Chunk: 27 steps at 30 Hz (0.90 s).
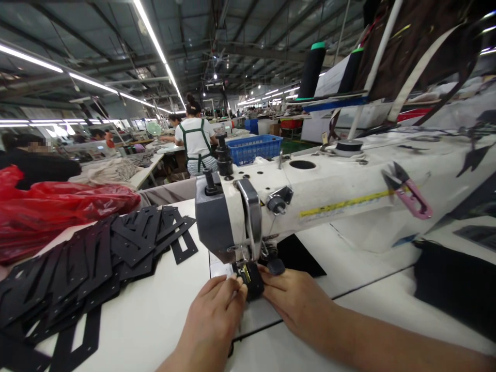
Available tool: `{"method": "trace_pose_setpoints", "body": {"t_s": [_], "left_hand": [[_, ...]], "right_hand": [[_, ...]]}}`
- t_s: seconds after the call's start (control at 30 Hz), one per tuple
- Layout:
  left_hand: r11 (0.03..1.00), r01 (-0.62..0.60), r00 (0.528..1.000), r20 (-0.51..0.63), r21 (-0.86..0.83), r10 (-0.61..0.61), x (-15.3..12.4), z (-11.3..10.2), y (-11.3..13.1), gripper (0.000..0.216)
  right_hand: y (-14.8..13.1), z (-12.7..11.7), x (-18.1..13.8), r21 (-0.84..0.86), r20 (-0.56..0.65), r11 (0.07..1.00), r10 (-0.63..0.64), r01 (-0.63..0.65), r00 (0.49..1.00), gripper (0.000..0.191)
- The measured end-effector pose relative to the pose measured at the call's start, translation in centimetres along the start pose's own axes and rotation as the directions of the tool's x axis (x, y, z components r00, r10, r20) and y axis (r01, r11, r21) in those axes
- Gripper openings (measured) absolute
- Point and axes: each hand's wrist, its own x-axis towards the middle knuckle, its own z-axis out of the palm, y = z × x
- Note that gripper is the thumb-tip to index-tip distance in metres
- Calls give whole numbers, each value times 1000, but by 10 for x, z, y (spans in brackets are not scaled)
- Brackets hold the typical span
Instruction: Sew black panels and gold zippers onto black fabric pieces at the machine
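A small dark piece of black material [254, 283], with a short gold-yellow strip on it, lies under the presser area of a white sewing machine [287, 188]. My left hand [217, 312] has its fingers pinched together at the piece's left edge. From the right, my right hand [296, 297] presses its closed fingers against the other edge, beside the machine's small dark round part. The fingertips of both hands are partly hidden by the piece and the machine head. A flat black sheet [296, 256] lies behind my right hand, under the machine arm.
Many flat black cut-out pieces [132, 240] are heaped at the left, beside red plastic [70, 199]. Pink-handled thread snips [413, 196] rest against the machine arm. Black fabric [457, 289] lies at the right. Beyond stand a blue basket [256, 147] and a person in an apron [197, 137].
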Motion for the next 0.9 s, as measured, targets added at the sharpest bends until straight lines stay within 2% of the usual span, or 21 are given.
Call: {"method": "trace_pose_setpoints", "body": {"t_s": [0.17, 0.37, 0.7, 0.9], "left_hand": [[997, 71, 996, 46, -13, -70, -3, 13, -11, 23], [996, 87, 995, 51, -19, -86, -10, 24, -17, 25], [984, 167, 986, 2, -66, -167, -1, 17, -11, 16], [978, 194, 981, 16, -73, -193, -1, 18, -10, 15]], "right_hand": [[4, 0, 11, 44, -62, 999, 27, -25, 998, 25], [9, 3, 18, 22, -133, 1000, 15, -12, 991, 30], [11, 2, 16, 25, -67, 999, 46, -44, 997, 30], [7, 4, 16, 19, -111, 999, 50, -48, 993, 30]]}}
